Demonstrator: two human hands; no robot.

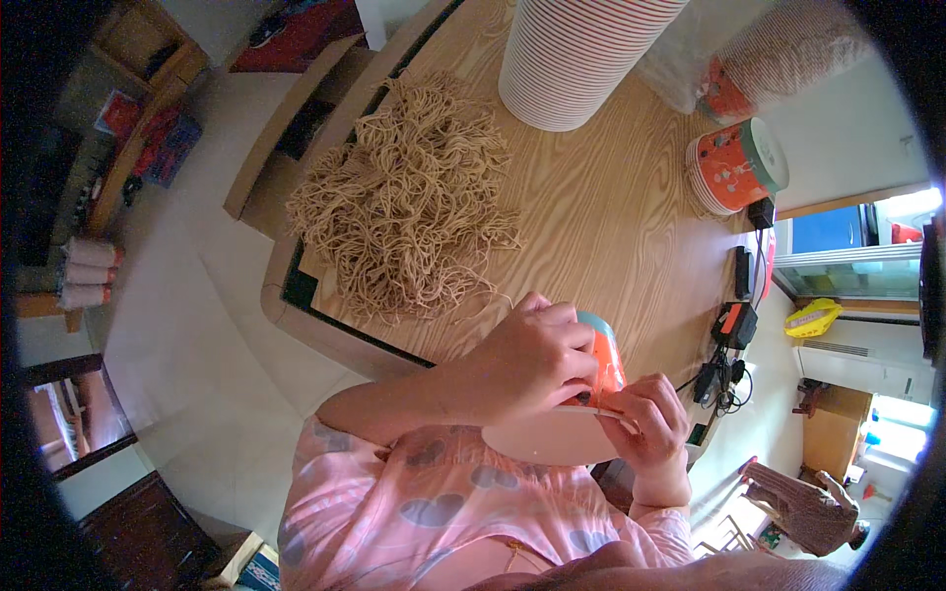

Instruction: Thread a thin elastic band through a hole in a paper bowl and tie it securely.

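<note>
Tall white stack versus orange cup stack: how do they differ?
The tall white stack runs past the picture's upper edge; the orange cup stack is shorter, inside the frame. The tall white stack shows thin red lines; the orange cup stack, a green end. Both rest on the table.

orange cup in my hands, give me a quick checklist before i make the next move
1. Left hand on the orange cup: ok, its curled fingers are against the side.
2. Right hand on the cup: ok, fingers are at the rim.
3. Inside of the cup free of contents: cannot tell, the hands and angle hide too much.
4. Beige strands neatly laid out: not ok, they lie in a loose, tangled pile.
5. Small stack of orange cups clear of both hands: ok, it sits apart on the table.
6. Top of the tall white stack in order: cannot tell, the picture cuts it off.
</note>
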